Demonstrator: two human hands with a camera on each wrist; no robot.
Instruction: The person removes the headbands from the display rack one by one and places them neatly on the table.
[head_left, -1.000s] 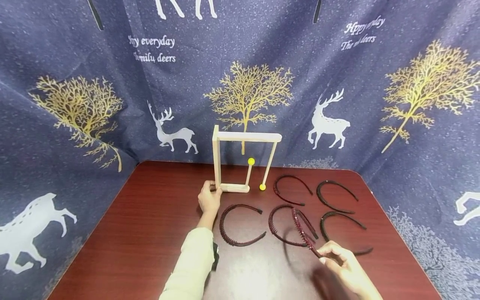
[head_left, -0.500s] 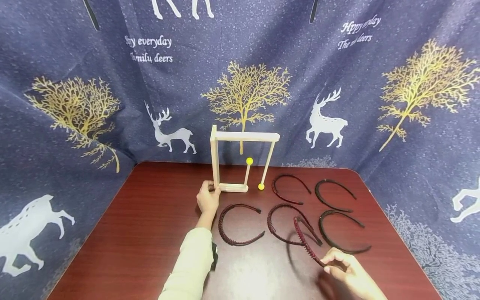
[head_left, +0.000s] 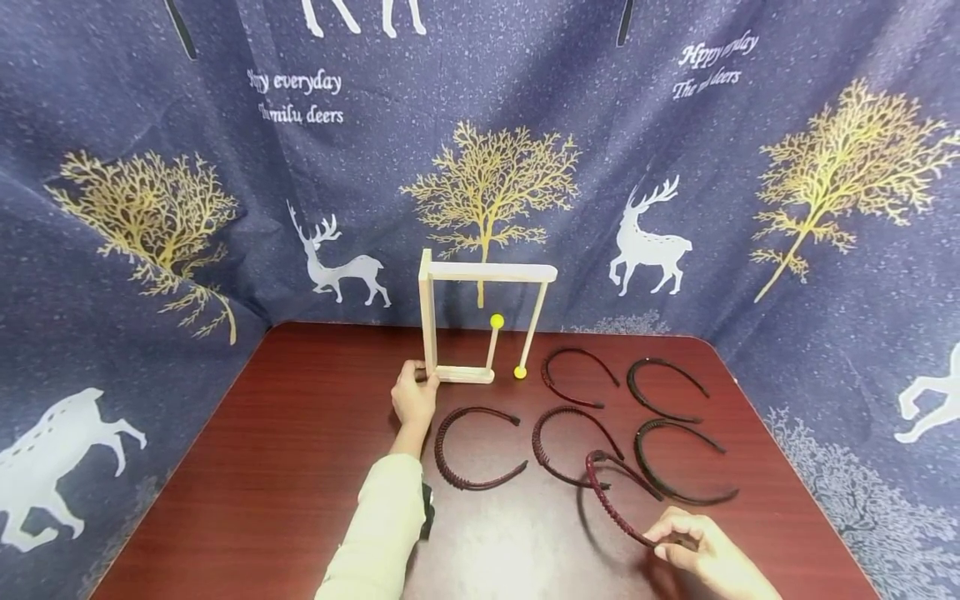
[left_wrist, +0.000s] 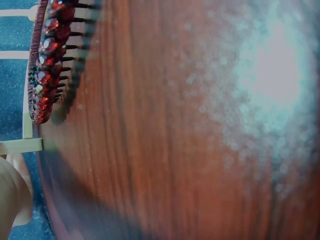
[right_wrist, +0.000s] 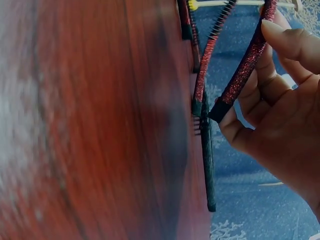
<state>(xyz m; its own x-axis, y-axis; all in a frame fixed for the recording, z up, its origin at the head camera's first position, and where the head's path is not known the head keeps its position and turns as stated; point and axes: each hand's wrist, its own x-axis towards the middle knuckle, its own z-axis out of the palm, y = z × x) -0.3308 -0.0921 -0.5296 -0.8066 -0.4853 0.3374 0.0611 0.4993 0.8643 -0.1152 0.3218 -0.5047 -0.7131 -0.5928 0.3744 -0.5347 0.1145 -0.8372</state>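
My right hand (head_left: 697, 546) pinches one end of a dark red headband (head_left: 617, 517) between thumb and fingers, above the table's right front. In the right wrist view, the glittery end of this headband (right_wrist: 245, 72) shows at the thumb of my right hand (right_wrist: 295, 95). At the back, my left hand (head_left: 414, 402) holds the lower left corner of a pale wooden stand (head_left: 429, 321) with two yellow-tipped pegs. Part of my left hand (left_wrist: 14, 192) appears at the edge of the left wrist view, near a toothed headband with red beads (left_wrist: 47, 75).
On the reddish-brown table (head_left: 300, 467) lie a toothed dark red headband (head_left: 441, 454), another dark red one (head_left: 540, 446), a thin red one (head_left: 547, 375) and two black headbands (head_left: 636, 387), (head_left: 642, 458). A blue deer-print cloth (head_left: 525, 92) hangs behind and at the sides.
My right hand has moved slightly toward me and right, lowering and tilting the pinched headband. The left hand still holds the stand, which has stayed in place.
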